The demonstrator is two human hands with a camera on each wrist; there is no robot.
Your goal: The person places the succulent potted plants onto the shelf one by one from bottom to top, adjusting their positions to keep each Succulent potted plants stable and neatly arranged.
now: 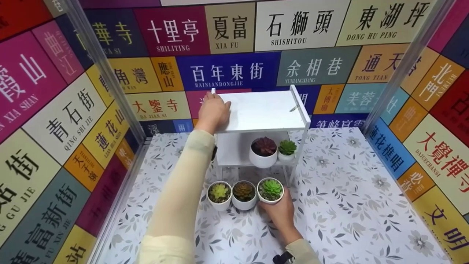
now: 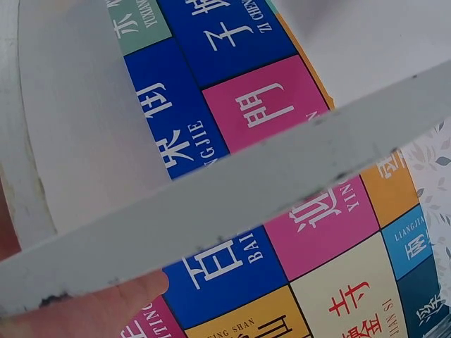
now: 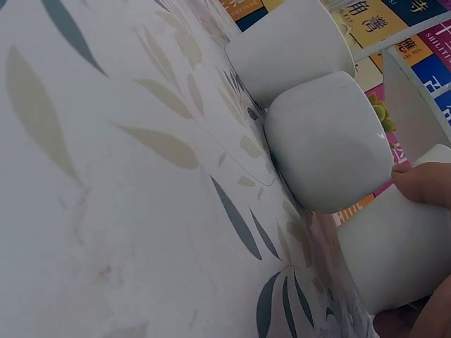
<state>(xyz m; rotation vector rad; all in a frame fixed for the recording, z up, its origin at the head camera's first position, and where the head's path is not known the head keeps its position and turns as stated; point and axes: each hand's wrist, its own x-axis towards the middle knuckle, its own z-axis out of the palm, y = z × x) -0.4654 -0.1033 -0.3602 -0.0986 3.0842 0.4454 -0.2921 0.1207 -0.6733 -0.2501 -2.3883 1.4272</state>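
Note:
My left hand (image 1: 214,112) grips the left end of a small white two-tier shelf (image 1: 263,110), fingers over its raised side. In the left wrist view the shelf's side rail (image 2: 225,183) crosses in front of that hand (image 2: 99,306). Down in front of the shelf, my right hand (image 1: 280,212) holds a white pot with a bright green succulent (image 1: 272,187), thumb and fingers around the pot's wall (image 3: 394,246). Left of it stand two similar pots in a row, one with a brown succulent (image 1: 244,192), the other with a yellow-green succulent (image 1: 220,192).
On the lower tier, toward the right, are a larger white pot with a dark red succulent (image 1: 263,157) and a small pot with a green succulent (image 1: 287,148). A leaf-patterned cloth (image 1: 348,205) covers the table. Walls with coloured sign panels (image 1: 227,71) enclose three sides.

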